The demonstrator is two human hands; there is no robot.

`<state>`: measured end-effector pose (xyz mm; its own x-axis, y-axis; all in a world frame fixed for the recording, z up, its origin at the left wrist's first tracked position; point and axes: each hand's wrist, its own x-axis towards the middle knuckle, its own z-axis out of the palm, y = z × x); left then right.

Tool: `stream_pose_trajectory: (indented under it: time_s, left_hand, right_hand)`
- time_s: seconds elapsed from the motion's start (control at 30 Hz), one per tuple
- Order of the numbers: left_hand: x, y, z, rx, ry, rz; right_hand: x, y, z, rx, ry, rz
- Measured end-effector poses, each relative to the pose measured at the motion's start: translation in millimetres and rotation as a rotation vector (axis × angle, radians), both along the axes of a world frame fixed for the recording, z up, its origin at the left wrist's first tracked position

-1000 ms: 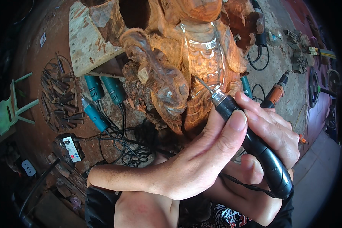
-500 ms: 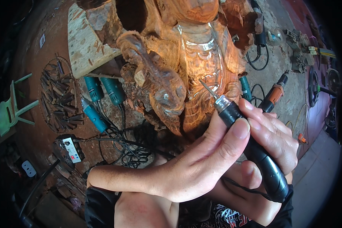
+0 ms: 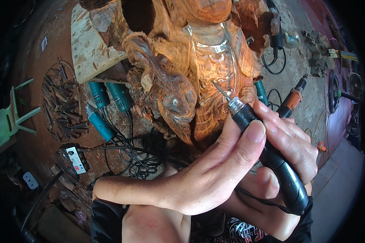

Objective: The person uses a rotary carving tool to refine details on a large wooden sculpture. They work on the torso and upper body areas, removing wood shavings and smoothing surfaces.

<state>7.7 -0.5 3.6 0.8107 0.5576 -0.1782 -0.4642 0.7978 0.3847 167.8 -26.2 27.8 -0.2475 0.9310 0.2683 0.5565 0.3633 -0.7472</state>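
Note:
A black pen-shaped rotary carving tool (image 3: 280, 167) slants up and left, its thin metal bit touching or just over a glossy wooden carving (image 3: 215, 65). My right hand (image 3: 293, 145) is wrapped round the tool's body. From the left my left hand (image 3: 207, 178) reaches across, its thumb pressed along the tool near the metal collar; its other fingers are mostly hidden. The carving has orange-brown grain, with wet-looking shine around the bit and a rougher, knotted branch-like part on its left.
Teal power tools (image 3: 119, 97) lie left of the carving above tangled black cords (image 3: 140, 160). A control box (image 3: 76, 160), a round pile of dark bits (image 3: 63, 101) and a green chair (image 3: 14, 113) are farther left. An orange-black tool (image 3: 294, 98) lies right.
The tool's tip has shifted very slightly up and left on the carving, with both hands still on it. Otherwise the scene looks nearly the same.

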Motion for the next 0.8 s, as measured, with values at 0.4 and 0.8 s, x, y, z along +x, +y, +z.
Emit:
stream_pose_trajectory:
  time_s: [0.4,0.8]
  left_hand:
    - [-4.5,-1.2,1.5,-0.033,-0.004,0.034]
    - [-3.6,-0.2,-2.4,0.029,-0.003,-0.017]
  right_hand:
    - [1.7,4.0,-7.0,-0.02,0.056,0.033]
    - [0.9,3.8,-1.4,-0.04,0.048,0.017]
